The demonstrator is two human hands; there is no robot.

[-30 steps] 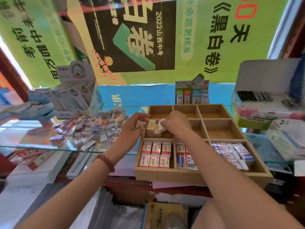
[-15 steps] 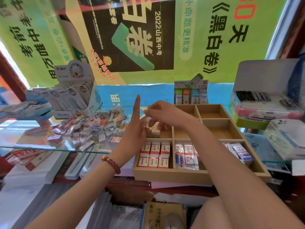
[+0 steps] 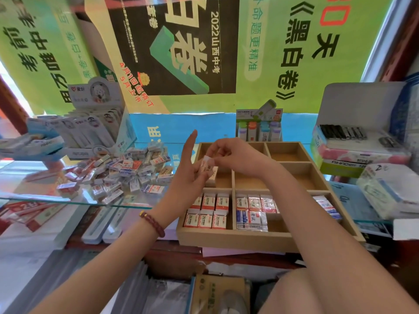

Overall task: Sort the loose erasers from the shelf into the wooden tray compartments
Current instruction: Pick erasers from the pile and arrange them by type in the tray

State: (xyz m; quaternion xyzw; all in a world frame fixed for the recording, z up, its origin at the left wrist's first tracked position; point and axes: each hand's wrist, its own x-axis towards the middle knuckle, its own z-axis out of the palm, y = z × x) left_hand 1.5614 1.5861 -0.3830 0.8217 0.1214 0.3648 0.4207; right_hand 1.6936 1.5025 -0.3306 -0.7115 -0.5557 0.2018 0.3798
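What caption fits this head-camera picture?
Left hand and right hand hold an eraser at the wooden tray, loose erasers piled beside.

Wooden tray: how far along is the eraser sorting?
Done: the wooden tray holds sorted erasers across its front row. In hand: left hand and right hand hold one eraser above it. Left: a big loose pile on the glass shelf, several compartments bare.
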